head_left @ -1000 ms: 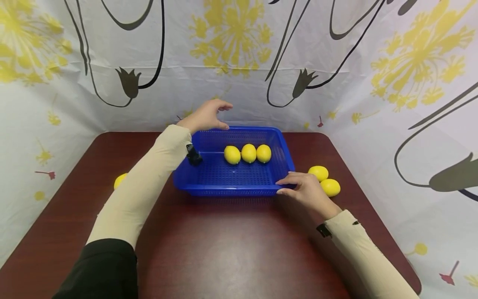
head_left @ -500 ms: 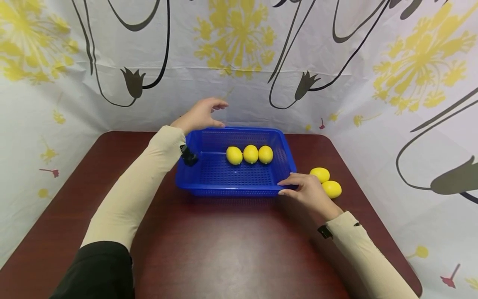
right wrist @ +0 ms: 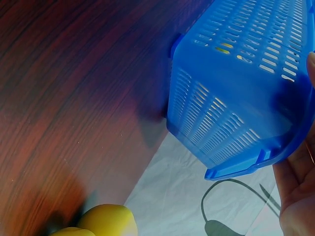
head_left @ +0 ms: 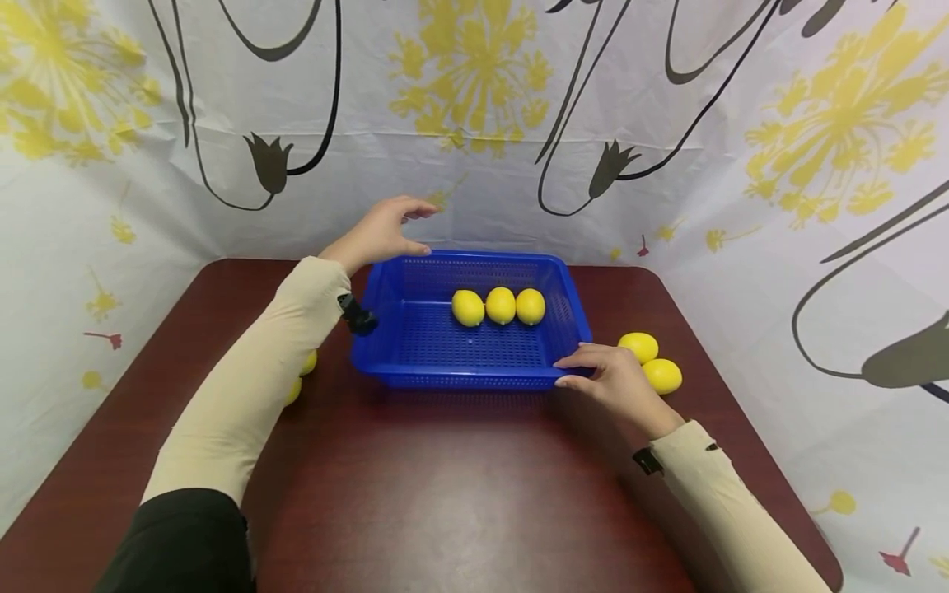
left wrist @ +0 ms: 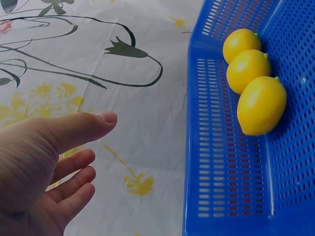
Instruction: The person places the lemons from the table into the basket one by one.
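Observation:
A blue plastic basket with slotted walls stands on the table, and three lemons lie in a row along its back part. My left hand is in the air over the back left corner of the basket, thumb and fingers spread apart with nothing between them. In the left wrist view, a gap separates the thumb from the basket's rim. My right hand pinches the rim at the near right corner between thumb and fingers. The right wrist view cuts off most of that hand.
Two lemons lie on the dark red wooden table right of the basket, beside my right hand. Two more lemons are left of it, partly hidden by my left forearm. A patterned white cloth hangs behind and at both sides.
My left hand has drifted left across the basket's back corner. Its forearm has shifted too, baring parts of two lemons on its right side. My right hand stays on the rim.

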The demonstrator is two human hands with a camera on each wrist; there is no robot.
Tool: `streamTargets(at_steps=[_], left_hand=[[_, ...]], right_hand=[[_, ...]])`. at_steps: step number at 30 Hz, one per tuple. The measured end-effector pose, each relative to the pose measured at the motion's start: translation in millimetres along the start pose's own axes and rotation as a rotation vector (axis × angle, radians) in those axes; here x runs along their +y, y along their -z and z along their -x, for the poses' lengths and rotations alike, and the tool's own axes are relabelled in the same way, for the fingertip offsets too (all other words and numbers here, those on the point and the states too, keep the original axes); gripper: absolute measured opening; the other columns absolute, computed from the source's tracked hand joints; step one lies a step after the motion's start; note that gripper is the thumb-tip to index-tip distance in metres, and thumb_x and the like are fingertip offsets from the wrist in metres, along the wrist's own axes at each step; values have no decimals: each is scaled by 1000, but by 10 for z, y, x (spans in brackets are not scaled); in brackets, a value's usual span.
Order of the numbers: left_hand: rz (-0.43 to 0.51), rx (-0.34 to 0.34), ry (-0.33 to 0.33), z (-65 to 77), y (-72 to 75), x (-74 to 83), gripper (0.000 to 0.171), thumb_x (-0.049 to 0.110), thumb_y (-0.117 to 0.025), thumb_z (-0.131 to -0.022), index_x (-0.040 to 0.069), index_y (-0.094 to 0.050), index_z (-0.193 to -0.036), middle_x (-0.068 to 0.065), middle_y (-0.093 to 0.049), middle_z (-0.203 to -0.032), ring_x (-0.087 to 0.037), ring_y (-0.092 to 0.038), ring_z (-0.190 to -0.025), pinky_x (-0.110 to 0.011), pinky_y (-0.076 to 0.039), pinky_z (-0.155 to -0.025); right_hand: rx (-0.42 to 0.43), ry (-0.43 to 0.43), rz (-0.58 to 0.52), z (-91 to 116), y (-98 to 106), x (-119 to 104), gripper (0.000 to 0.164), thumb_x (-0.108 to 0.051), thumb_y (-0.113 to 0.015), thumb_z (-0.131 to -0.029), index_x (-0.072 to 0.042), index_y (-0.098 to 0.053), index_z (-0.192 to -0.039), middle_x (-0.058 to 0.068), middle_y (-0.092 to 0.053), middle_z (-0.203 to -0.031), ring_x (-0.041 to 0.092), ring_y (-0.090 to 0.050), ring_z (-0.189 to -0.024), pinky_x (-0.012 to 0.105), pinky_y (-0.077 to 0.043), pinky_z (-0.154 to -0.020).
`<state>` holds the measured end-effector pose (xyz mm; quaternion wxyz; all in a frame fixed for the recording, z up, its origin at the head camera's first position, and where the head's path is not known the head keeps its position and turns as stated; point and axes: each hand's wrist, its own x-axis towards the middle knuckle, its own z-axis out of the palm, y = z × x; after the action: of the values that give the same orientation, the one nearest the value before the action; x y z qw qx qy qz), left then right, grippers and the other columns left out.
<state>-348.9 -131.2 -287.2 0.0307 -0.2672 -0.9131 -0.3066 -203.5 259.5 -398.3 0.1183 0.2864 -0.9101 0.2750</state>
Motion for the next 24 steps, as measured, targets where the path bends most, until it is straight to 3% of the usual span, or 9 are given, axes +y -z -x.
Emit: streamTargets(at_steps=[10, 18, 24], left_hand=[[10, 25, 40, 228, 68, -157, 68, 13, -80, -82, 5, -50, -143, -16, -53, -144, -34, -47, -134, -47, -39, -115], [24, 39, 80, 461, 83, -279, 68, 13, -79, -83, 5, -50, -143, -18, -52, -144, -36, -47, -135, -50, -40, -113], [17, 75, 84, 573, 121, -407, 66, 13, -79, -83, 6, -51, -142, -18, -53, -142, -35, -49, -134, -49, -39, -115]], right_hand=[[7, 2, 14, -2, 5, -2, 27, -22, -84, -76, -17, -79, -102, 6, -78, -103, 36, -65, -118, 36, -61, -67], [-11, -21, 25, 31, -11, -7, 27, -24, -84, -77, -18, -79, -103, 3, -78, -102, 35, -65, -120, 27, -60, -68], [4, -9, 21, 9, 10, -32, 27, -22, -84, -76, -18, -79, -103, 5, -78, -103, 36, -65, -119, 29, -61, -68]])
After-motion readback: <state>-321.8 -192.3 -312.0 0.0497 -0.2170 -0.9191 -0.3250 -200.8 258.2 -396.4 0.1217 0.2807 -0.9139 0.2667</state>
